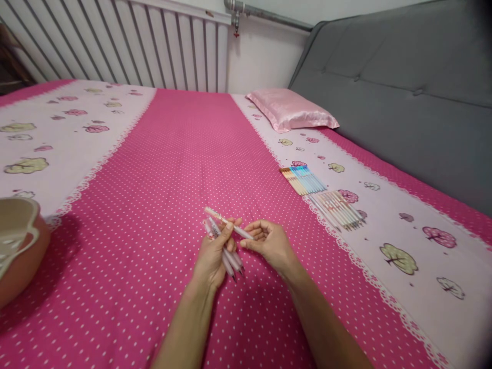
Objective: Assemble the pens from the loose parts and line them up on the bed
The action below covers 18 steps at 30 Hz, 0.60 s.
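Note:
Several pale pink pens [227,263] are bunched in my left hand [215,248], their dark tips pointing down toward me. One more light pen [243,232] lies crosswise over the bunch, running from upper left to lower right. Its near end is pinched between the thumb and fingers of my right hand [269,243], while the left thumb lies close beside its middle. Both hands are just above the pink dotted bedspread [184,169]. To their right, a row of cream and patterned pens [340,210] lies side by side, touching or close to a row of blue and orange pens [303,179].
A beige and orange basin [28,251] with white things inside stands at the left edge. A pink satin pillow [292,108] rests at the back right against a grey padded headboard [395,82]. A white radiator [154,46] lines the far wall.

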Available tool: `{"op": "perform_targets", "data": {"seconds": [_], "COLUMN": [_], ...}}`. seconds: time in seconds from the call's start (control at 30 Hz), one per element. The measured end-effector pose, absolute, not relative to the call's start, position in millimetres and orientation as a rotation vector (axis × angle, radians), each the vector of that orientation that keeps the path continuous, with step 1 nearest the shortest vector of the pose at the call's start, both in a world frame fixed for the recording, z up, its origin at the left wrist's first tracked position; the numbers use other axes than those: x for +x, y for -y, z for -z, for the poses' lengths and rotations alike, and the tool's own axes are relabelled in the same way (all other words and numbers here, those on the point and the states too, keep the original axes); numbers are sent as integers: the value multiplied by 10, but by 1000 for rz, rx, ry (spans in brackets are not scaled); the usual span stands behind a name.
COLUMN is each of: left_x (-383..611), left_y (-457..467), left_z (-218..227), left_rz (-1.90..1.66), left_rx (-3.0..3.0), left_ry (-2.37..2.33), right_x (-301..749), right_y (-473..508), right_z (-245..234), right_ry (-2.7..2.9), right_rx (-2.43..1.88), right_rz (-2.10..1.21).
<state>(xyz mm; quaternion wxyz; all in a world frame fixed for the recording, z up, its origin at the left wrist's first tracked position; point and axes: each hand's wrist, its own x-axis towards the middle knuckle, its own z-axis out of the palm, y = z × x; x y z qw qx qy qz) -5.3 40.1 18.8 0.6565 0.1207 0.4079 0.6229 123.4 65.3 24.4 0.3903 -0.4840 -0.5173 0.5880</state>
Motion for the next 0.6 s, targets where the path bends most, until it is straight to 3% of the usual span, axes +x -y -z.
{"op": "perform_targets", "data": {"seconds": [0.1, 0.3, 0.6], "left_x": [-64, -104, -79], "left_y": [-407, -421, -416], "left_z": [-218, -240, -219], "left_rz": [-1425, -1490, -1509], "left_rx": [205, 154, 137], "left_ry": [-919, -877, -922], "right_x": [1206, 1219, 1203], "right_y": [-629, -615, -646], "right_z": [-258, -285, -180], "right_ry": [1323, 1285, 1344], "right_rx": [-1216, -1124, -1202], "right_rz": [-1479, -1954, -1460]}}
